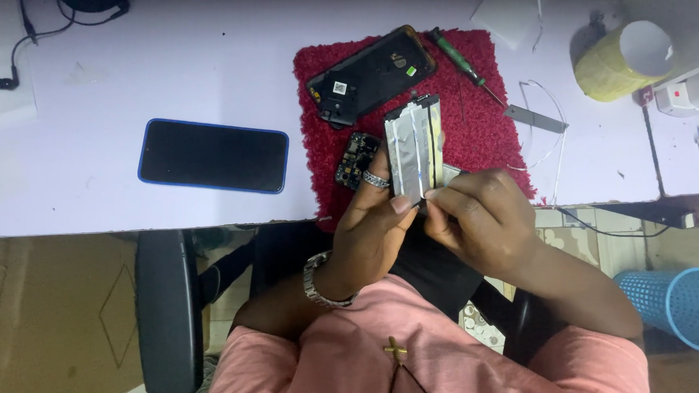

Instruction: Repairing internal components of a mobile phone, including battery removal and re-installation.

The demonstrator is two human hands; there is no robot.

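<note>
Battery [415, 147], flat and silver, held upright above the tabletop [121, 89] edge, over the red mat [481, 126]. Left hand [371, 223] grip pinching its lower left side; right hand [478, 214] grip pinching its lower right edge. Opened phone [371, 74], circuit board [355, 158] and screwdriver [462, 61] lie on the mat.

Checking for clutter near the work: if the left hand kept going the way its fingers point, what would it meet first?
Probably the small dark circuit board on the red fuzzy mat, just beyond the left hand holding the silver flat battery; depth is unclear.
</note>
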